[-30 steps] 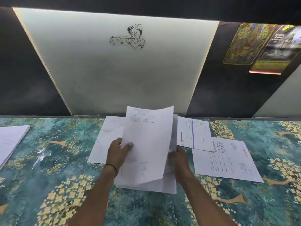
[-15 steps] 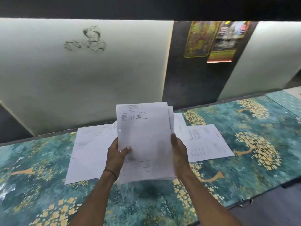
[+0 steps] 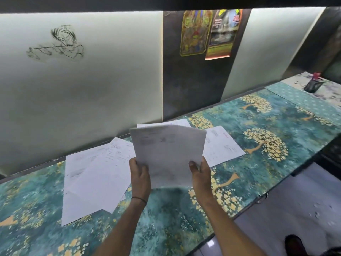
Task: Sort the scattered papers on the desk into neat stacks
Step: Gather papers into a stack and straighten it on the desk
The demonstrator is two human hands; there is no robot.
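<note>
Lighting: dim overall; brightest along the upper edge of the pale wall panels [image 3: 83,80], lit from a source above, fading to grey lower down. Dark band across the frame top. Shadows: soft patch on the bench [image 3: 166,218] beneath the held papers [image 3: 168,154]. Glare: faint sheen on the glossy posters [image 3: 210,34]. Blur: print on the held papers smeared and unreadable; wall drawing [image 3: 57,43] streaked. Distortion: wide-angle bending; bench edge and wall lines slant and curve near the borders. Lower right corner dark, unfocused.
</note>
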